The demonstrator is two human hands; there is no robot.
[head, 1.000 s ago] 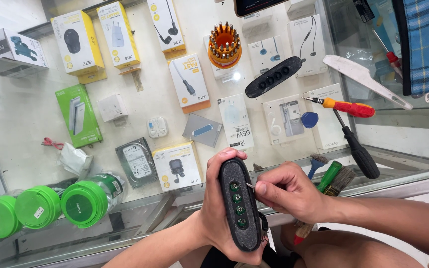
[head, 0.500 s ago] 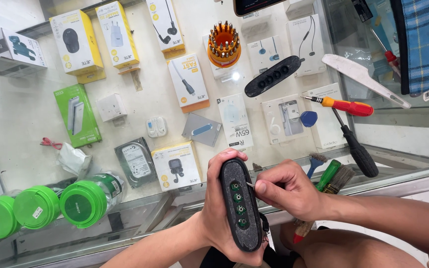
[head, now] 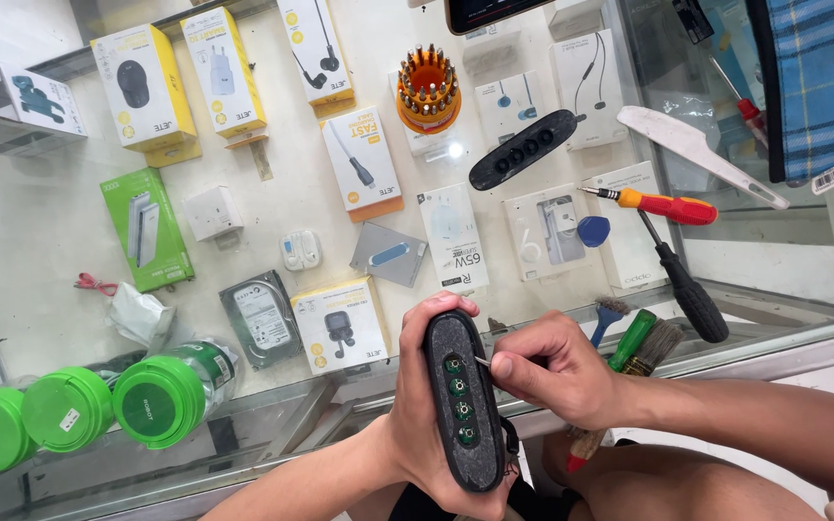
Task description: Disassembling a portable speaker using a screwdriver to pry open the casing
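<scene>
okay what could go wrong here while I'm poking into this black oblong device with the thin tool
The thin tool in the right hand points toward the left hand gripping the black device; a slip could jab those fingers. The device is held in the air past the glass counter edge, so any small part coming loose could drop out of sight.

Under the glass lie two yellow boxes (head: 142, 92) at top left, a grey box (head: 12, 101) at the far left, and a green box (head: 147, 230) below. White cards with orange edges (head: 364, 164) sit mid-counter. A dark screen (head: 489, 12) shows at the top edge.
</scene>
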